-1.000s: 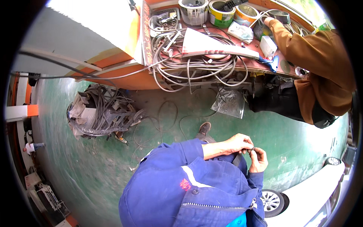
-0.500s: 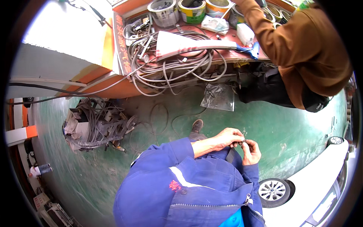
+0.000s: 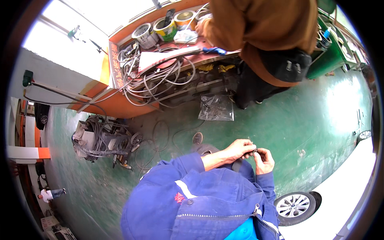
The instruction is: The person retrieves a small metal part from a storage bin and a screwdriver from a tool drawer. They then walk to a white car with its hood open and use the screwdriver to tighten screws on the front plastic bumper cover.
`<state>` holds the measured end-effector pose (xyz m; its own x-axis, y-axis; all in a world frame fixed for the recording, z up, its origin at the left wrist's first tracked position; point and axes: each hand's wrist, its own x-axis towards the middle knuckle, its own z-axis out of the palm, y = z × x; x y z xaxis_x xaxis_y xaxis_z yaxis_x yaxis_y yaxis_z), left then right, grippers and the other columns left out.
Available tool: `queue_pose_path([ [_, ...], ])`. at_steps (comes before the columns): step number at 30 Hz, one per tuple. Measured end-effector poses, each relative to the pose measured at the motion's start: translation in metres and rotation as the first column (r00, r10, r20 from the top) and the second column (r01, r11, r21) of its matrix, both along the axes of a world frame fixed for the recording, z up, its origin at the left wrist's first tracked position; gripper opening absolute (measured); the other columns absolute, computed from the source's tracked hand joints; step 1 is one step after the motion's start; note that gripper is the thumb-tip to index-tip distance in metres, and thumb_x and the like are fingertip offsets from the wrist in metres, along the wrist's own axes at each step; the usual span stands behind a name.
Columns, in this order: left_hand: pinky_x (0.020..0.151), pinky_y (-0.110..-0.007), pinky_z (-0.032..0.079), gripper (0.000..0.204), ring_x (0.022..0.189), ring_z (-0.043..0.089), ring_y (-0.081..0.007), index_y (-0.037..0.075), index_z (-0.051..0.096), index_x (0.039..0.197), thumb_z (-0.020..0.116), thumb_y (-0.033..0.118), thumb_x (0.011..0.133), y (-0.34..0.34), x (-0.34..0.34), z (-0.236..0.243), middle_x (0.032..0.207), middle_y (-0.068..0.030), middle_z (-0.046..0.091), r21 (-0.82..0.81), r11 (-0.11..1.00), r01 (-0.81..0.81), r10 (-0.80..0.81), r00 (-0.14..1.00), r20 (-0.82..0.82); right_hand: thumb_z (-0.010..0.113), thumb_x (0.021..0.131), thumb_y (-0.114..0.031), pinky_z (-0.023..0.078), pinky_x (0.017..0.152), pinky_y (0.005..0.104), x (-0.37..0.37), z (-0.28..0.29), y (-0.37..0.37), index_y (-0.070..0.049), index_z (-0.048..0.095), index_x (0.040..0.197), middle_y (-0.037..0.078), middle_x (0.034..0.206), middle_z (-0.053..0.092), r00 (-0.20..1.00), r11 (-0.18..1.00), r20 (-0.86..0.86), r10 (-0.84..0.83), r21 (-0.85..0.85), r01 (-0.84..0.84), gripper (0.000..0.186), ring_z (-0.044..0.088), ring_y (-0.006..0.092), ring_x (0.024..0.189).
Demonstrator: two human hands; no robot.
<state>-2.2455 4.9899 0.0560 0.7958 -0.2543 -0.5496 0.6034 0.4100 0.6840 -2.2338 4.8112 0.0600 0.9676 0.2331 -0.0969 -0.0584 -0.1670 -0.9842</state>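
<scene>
— Where was the strap?
— A dark strap ran up from the blue jacket to both hands, its long axis roughly upright in the head view, its top end between them.
— Which hand had it?
— The left hand was pinched on that end; the right hand sat just beside, fingers curled at the same spot, though I couldn't tell whether it truly gripped.
— Which was nearer?
— The left; the strap lay directly beneath it, above the green floor.
</scene>
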Motion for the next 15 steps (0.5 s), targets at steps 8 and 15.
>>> queue_pose_path([
  [8, 0.053, -0.019, 0.042, 0.02, 0.061, 0.052, -0.0054, 0.004, 0.063, 0.096, 0.062, 0.024, 0.097, -0.141, 0.038, 0.032, 0.076, 0.0006, 0.06, 0.072, 0.988, 0.137, -0.137, 0.991, -0.012, 0.066, 0.09, 0.0, 0.05, 0.073, 0.0227, 0.022, 0.016, -0.146, 0.001, 0.062, 0.102, 0.004, 0.091, 0.066, 0.999, 1.0, 0.049, -0.013, -0.011, 0.014, 0.013, 0.061, 0.009, 0.08],
  [15, 0.054, -0.02, 0.043, 0.019, 0.061, 0.053, -0.0061, 0.003, 0.064, 0.099, 0.063, 0.021, 0.095, -0.229, 0.11, 0.015, 0.076, -0.0009, 0.063, -0.012, 0.98, 0.197, -0.197, 0.98, -0.01, 0.063, 0.092, 0.0, 0.054, 0.08, 0.0285, 0.063, -0.012, -0.224, 0.004, 0.059, 0.108, 0.011, 0.095, 0.069, 0.969, 0.956, -0.09, -0.23, 0.168, 0.242, 0.016, 0.066, 0.0158, 0.087],
])
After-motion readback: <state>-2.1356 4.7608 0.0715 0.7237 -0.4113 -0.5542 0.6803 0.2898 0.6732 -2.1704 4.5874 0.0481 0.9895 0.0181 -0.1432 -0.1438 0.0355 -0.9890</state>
